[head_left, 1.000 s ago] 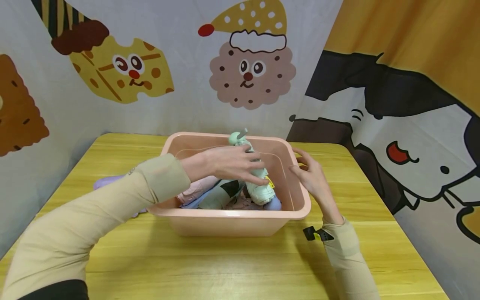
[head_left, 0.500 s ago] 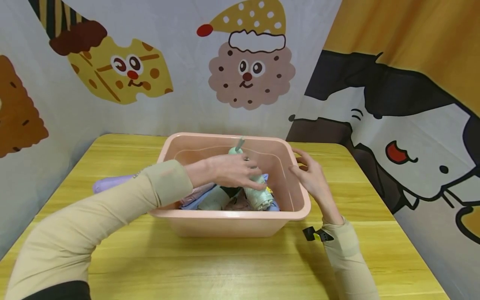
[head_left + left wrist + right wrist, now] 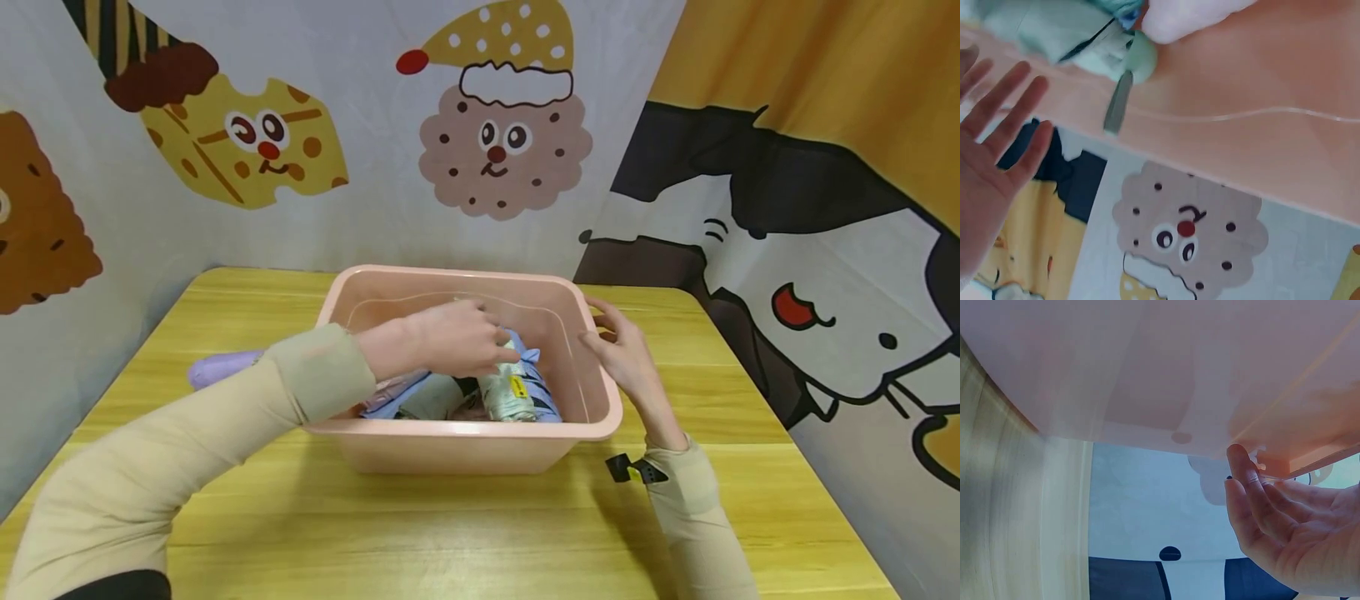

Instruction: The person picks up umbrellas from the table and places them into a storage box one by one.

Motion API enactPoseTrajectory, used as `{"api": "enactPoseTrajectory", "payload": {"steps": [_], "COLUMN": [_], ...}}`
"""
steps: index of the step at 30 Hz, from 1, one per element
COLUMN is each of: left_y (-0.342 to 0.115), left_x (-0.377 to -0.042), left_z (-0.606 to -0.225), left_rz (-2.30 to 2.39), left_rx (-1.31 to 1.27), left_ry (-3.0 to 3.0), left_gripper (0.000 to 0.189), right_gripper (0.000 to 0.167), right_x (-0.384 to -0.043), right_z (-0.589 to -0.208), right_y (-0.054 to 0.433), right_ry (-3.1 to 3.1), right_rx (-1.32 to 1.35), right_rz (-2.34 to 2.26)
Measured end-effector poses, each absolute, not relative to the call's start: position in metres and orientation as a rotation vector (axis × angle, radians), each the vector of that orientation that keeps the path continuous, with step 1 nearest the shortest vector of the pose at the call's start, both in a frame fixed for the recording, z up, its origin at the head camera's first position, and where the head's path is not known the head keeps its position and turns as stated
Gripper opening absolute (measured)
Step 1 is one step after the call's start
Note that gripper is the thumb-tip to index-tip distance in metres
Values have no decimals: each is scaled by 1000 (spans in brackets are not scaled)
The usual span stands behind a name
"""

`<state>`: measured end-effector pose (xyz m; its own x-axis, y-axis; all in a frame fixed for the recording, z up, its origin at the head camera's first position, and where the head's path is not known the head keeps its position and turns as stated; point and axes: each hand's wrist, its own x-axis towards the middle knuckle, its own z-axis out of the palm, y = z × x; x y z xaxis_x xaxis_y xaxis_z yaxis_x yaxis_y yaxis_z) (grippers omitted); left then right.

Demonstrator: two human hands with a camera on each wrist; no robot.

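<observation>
A pink plastic bin holds several folded umbrellas. My left hand is inside it, over a mint green folded umbrella with a yellow label. In the left wrist view this hand has its fingers spread, beside the mint umbrella and apart from it; a grey-green strap hangs from its rounded end. A blue umbrella lies against its right side, a grey-green one to its left. My right hand rests at the bin's right rim, fingertips against the outer wall.
A lavender folded umbrella lies on the wooden table left of the bin, partly behind my left sleeve. A cartoon-printed cloth hangs behind the table. A dark wrist strap is on my right sleeve.
The mint umbrella has gone lower into the bin and settled left of the blue one, which shows more now. My left hand has come off it; the right hand has stayed.
</observation>
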<state>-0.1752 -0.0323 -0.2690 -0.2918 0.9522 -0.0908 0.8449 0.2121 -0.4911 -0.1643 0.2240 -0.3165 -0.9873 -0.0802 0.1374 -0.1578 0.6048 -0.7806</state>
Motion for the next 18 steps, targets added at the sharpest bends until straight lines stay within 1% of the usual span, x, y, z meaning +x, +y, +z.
{"api": "enactPoseTrajectory", "payload": {"steps": [2,6,12,15,18], "left_y": [-36,-50,-86,-110,-136], "left_x": [-174,-172,-170,-171,-174], "left_z": [-262,-242,-217,-214,-220], "left_rz": [586,316,-48,-146,-213], "left_rx": [-1677,-1633,-1531,-1410,-1272], "left_ry": [-2322,-2432,-2513,-2520,-2555], "left_gripper": [32,22,24,21,19], "right_gripper": [54,54,54,54,54], "right_x": [-164,-163,-164,-164,-164], "right_z": [-316,-316,-316,-316,-317], "right_y": [225,225,224,224,224], "right_ry": [-2733,-2732,-2736,-2735,-2731], "right_rx": [203,203,197,194,194], "right_rz": [1344,1350,1347,1347,1350]}}
